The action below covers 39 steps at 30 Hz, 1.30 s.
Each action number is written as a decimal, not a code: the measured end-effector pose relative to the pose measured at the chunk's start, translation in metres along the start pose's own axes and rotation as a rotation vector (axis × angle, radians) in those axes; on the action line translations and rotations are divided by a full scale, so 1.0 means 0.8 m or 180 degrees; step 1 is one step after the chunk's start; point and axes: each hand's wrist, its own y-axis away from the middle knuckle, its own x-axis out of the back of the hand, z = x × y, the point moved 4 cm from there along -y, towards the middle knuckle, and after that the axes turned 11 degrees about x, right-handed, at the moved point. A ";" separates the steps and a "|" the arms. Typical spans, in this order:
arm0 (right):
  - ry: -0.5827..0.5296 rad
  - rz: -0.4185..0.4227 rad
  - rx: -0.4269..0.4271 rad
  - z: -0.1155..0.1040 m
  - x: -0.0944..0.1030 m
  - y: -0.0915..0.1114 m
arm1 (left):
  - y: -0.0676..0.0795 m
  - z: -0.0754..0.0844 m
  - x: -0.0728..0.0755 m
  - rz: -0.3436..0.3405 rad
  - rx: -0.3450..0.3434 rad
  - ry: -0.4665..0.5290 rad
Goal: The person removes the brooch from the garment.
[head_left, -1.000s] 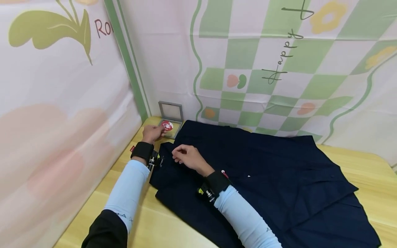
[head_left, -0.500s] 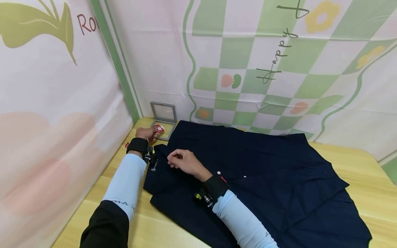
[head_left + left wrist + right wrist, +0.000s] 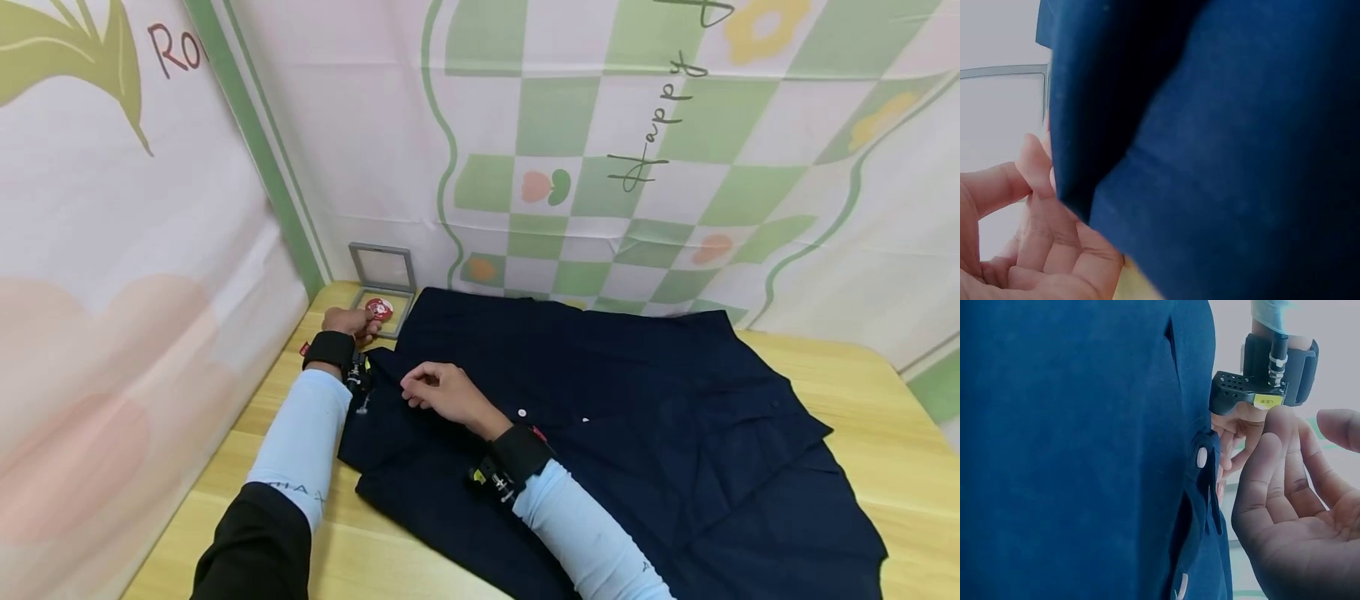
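My left hand [image 3: 350, 323] pinches a round red badge [image 3: 378, 309] with a white picture on it, at the far left corner. The badge is over the base of an open grey-framed display case [image 3: 403, 323] with its lid standing up. Whether it touches the base I cannot tell. A navy shirt [image 3: 585, 358] with white buttons lies spread to the right. Over its left part hovers my right hand [image 3: 446, 396], fingers loosely bent, nothing visible between them. In the right wrist view the right thumb stands apart from the fingers. Shirt cloth [image 3: 1229, 137] covers most of the left wrist view.
A wooden table [image 3: 408, 533] bears the shirt and the case. Patterned cloth walls [image 3: 375, 125] rise behind and at the left, close to the left hand and the case. Bare wood shows at the front left and right.
Surroundings have slid leftward in the head view. The badge has come slightly lower relative to the case lid, still in my left hand. My right hand keeps nearly the same pose.
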 end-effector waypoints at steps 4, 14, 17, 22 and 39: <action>-0.0118 -0.0011 -0.0032 0.000 -0.002 0.000 | -0.004 -0.002 0.004 -0.0044 0.0088 -0.0035; -0.0158 0.0008 -0.0056 -0.007 -0.005 0.002 | -0.007 -0.006 0.001 0.0018 0.0057 -0.0067; -0.0167 0.0024 -0.0077 -0.007 -0.004 0.004 | -0.007 -0.006 -0.001 0.0038 0.0048 -0.0042; -0.0177 0.0043 -0.0069 -0.007 -0.004 0.006 | -0.007 -0.005 -0.001 0.0124 -0.0028 -0.0173; 0.0004 0.0143 0.0240 -0.020 0.023 0.025 | 0.010 0.005 0.008 -0.0236 -0.0488 -0.0255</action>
